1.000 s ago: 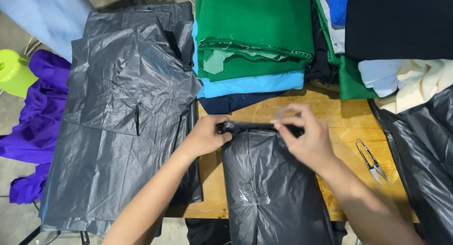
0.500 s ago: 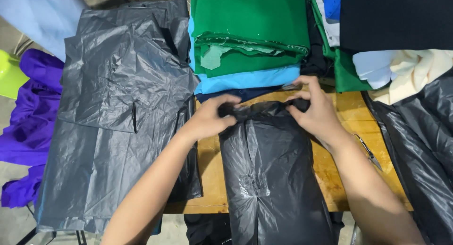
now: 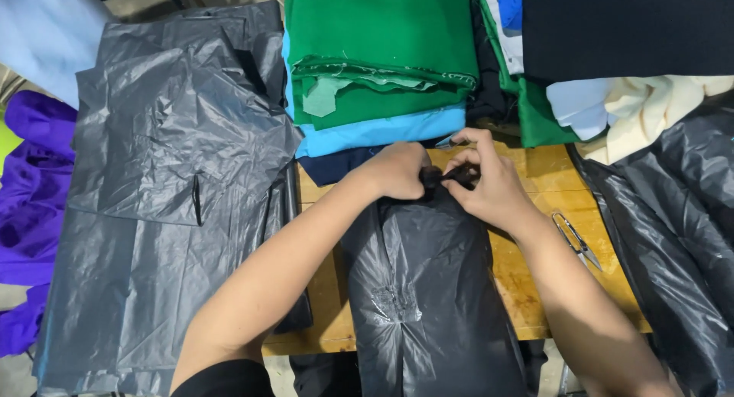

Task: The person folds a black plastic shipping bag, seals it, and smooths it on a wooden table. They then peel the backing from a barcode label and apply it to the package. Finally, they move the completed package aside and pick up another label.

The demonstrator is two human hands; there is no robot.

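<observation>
A filled dark grey plastic bag [image 3: 432, 290] lies lengthwise on the wooden table [image 3: 535, 274], running from the front edge to the middle. My left hand [image 3: 397, 170] and my right hand [image 3: 485, 183] meet at its far end. Both pinch the bunched bag mouth [image 3: 437, 177] between their fingers, gathered into a narrow neck. What is inside the bag is hidden.
A pile of flat dark grey plastic bags [image 3: 176, 190] covers the left of the table. Folded green and blue fabrics [image 3: 375, 68] are stacked at the back, with dark, white and cream cloth [image 3: 634, 99] at the right. Small thread snips [image 3: 575, 238] lie right of my right wrist. Purple cloth [image 3: 30, 206] hangs at far left.
The bag's open mouth, held stretched wide a second ago, has been gathered together. My hands have moved toward each other and farther up the table.
</observation>
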